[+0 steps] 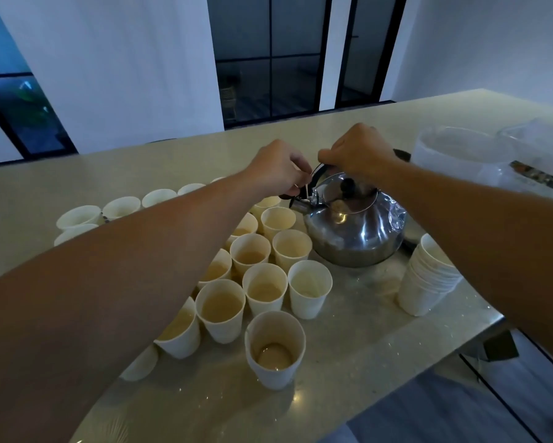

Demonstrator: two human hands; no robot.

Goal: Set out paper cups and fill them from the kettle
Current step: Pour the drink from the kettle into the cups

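Note:
A shiny steel kettle (355,230) with a black lid knob stands on the pale table (348,353), its spout pointing left. My right hand (358,151) grips the kettle's black handle from above. My left hand (276,169) pinches a thin pale stick at the spout's whistle cap. Several white paper cups (219,310) stand in rows left of and in front of the kettle, most holding a light brown drink. The nearest cup (274,348) is partly filled. My left forearm hides some of the cups.
A leaning stack of unused paper cups (427,278) stands right of the kettle near the table's right edge. Clear plastic bags (479,155) lie at the back right. Dark windows and white wall panels are beyond the table's far edge.

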